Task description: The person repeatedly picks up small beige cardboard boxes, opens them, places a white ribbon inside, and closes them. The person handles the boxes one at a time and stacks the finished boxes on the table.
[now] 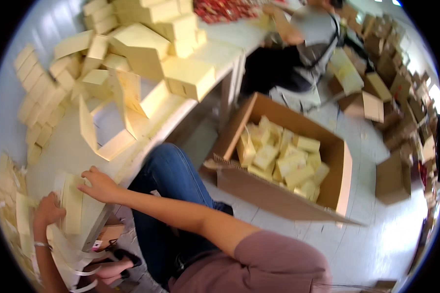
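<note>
A narrow pale yellow cardboard box (72, 207) stands on the near left part of the table, between my two hands. At its left side is my left hand (49, 210), fingers curled in against it. My right hand (101, 185) reaches across from the right, with bent fingers and thumb at the box's upper right edge. Both hands look slightly blurred. Farther along the table, an opened pale yellow box (110, 129) shows its light grey inside and raised flaps. Just behind it stands another open box (149, 95).
Stacked pale yellow boxes (156, 19) fill the table's (54, 156) far end, beside a red heap (225, 10). On the floor to the right, a large brown carton (278, 195) holds many small yellow boxes. A person (313, 34) sits beyond it. Brown cartons (393, 178) line the right.
</note>
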The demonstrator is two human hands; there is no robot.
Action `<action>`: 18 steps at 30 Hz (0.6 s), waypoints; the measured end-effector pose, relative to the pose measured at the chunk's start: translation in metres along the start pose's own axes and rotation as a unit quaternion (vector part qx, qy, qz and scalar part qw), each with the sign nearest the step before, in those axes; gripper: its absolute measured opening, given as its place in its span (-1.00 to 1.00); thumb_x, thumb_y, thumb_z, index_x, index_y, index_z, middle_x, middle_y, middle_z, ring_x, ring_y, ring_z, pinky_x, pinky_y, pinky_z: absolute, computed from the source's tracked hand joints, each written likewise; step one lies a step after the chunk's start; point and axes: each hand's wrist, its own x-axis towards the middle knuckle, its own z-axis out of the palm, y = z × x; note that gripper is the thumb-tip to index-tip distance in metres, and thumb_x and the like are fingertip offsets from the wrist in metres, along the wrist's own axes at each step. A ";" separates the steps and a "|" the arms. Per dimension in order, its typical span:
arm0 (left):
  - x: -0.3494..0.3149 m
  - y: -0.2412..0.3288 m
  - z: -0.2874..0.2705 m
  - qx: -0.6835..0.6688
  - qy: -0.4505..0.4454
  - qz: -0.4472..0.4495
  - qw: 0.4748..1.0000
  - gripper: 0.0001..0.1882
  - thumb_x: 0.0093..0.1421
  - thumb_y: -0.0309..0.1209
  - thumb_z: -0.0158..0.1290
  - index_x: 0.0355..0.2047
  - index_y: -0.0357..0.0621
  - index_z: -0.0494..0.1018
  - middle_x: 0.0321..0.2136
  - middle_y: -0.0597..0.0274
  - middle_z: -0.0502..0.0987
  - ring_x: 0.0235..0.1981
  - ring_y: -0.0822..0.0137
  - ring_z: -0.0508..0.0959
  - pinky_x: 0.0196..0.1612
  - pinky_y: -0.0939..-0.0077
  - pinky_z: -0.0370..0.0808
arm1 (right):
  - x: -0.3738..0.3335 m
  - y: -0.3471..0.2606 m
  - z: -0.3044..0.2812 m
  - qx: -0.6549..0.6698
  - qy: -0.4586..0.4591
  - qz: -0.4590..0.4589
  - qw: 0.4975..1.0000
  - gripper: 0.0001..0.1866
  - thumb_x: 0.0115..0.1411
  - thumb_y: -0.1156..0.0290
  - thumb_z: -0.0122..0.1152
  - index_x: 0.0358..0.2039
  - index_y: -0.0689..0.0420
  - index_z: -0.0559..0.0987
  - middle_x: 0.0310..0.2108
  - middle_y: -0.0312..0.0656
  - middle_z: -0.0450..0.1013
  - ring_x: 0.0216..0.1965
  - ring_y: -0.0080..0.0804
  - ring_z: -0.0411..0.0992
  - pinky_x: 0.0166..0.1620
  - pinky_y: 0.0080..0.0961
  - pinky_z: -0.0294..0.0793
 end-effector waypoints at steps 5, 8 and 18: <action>-0.025 -0.004 -0.001 -0.173 0.110 -0.034 0.978 -0.75 -0.12 -0.42 -0.10 -0.49 -0.41 0.41 -0.52 -0.15 0.46 -0.41 0.02 0.47 -0.29 0.27 0.39 | 0.019 -0.019 0.003 0.002 -0.103 0.061 0.993 -0.45 0.03 0.04 0.03 -0.18 0.30 0.31 -0.28 0.14 0.29 -0.24 0.03 0.30 -0.16 -0.24 0.29; -0.025 -0.004 -0.017 -0.382 0.012 -0.088 0.920 -0.75 -0.05 -0.39 -0.10 -0.44 -0.35 0.42 -0.50 0.01 0.47 -0.44 0.21 0.46 -0.28 0.37 0.39 | 0.017 -0.015 0.001 0.009 -0.068 0.083 0.994 -0.43 0.05 0.04 0.00 -0.16 0.32 0.27 -0.26 0.19 0.28 -0.20 0.04 0.29 -0.13 -0.23 0.27; -0.069 0.000 0.079 -0.815 0.109 -0.096 0.561 -0.61 0.00 -0.28 -0.10 -0.23 -0.33 0.34 -0.29 -0.01 0.44 -0.27 0.24 0.46 -0.18 0.42 0.42 | 0.041 -0.028 -0.004 -0.096 -0.181 0.007 0.979 -0.44 0.01 0.14 0.05 -0.07 0.26 0.25 -0.24 0.16 0.28 -0.14 0.00 0.26 -0.14 -0.21 0.27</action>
